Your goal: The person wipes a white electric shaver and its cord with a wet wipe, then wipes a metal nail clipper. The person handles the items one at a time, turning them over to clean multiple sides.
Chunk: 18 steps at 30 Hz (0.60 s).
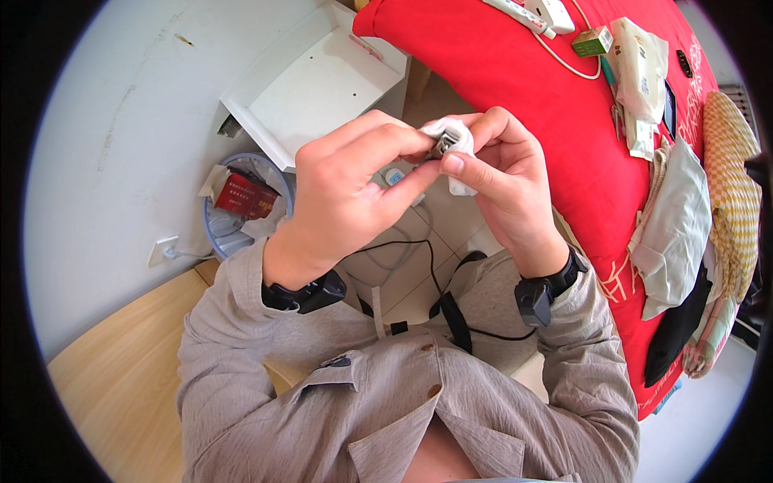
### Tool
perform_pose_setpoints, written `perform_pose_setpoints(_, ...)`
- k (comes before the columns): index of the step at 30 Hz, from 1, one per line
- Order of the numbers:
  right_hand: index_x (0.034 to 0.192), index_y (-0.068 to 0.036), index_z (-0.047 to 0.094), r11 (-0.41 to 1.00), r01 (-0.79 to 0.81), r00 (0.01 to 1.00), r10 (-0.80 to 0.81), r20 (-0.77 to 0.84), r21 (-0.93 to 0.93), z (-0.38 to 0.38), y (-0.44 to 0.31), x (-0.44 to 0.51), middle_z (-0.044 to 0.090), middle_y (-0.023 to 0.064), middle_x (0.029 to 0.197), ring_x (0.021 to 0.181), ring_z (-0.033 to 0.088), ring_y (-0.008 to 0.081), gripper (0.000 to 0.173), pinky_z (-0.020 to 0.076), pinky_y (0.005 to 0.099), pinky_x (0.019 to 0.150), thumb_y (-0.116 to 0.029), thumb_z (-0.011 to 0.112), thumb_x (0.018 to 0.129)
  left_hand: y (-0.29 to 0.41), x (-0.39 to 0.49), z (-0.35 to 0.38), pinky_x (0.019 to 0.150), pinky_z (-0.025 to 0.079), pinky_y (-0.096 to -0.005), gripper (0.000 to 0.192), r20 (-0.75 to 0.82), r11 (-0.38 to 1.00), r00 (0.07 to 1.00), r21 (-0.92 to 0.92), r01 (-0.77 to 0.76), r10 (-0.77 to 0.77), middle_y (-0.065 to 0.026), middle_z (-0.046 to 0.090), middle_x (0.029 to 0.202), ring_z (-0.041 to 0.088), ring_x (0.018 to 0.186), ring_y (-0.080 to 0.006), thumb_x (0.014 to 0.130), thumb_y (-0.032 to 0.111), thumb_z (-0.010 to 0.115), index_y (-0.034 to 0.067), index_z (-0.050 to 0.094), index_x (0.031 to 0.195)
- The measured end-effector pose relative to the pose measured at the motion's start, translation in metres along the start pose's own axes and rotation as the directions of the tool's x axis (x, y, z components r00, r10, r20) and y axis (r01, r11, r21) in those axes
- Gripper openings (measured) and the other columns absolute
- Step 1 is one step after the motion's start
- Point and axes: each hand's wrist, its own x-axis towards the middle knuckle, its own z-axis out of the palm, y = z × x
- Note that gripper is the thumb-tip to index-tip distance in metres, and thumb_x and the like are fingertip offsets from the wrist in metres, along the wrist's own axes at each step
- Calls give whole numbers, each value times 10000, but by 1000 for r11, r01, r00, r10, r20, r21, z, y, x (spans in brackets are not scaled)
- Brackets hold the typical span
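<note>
Both hands are raised together in front of my chest, fingertips nearly meeting. My left hand pinches a small shiny metal tool, which looks like a nail clipper, between thumb and fingers. My right hand holds a crumpled white tissue that wraps around the tool's far side, its thumb pressing on the tissue's front. Part of the metal is hidden by the tissue and my fingers. Below the hands lie the tiled floor and dark and grey cables.
A lined waste bin with a red box stands at left, below an open white drawer. On the red bedspread at right lie a tissue pack, a small green box, a tube, a cable and folded clothes.
</note>
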Motion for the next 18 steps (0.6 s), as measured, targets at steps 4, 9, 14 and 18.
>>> perform_pose_setpoints(4,1020,-61,607,996,-21,999,18,32,92,-1,-2,1,747,145,1244,1067,703,157,224,582,322,935,43,796,959,-2,-2,1,710,611,-299,217,28,990,995,-101,97,-94,-84,775,889,763,785,-183,815,-6,901,12,781,995)
perform_pose_setpoints(9,1087,-94,587,981,-37,998,46,-45,191,-2,-6,2,744,130,1225,1100,712,174,190,585,338,937,-56,760,1017,-8,-1,0,744,594,-284,169,330,801,862,-343,490,-386,-55,777,872,735,777,-121,941,116,853,-20,779,1007)
perform_pose_setpoints(14,1178,-113,607,977,-83,995,92,-39,196,-4,-8,2,712,103,1286,1147,713,198,246,582,350,930,-208,781,1032,-8,0,-10,731,548,-274,208,627,544,680,-443,713,-380,-60,744,865,671,773,-118,1095,117,664,-58,775,1094)
perform_pose_setpoints(18,1150,-86,582,924,-161,987,151,56,347,0,-1,-1,771,158,1203,1032,758,187,192,639,359,887,-45,733,1039,-6,1,-11,629,486,-257,213,613,516,692,-480,710,-382,-39,710,779,617,675,-102,1089,129,681,-51,788,1052)
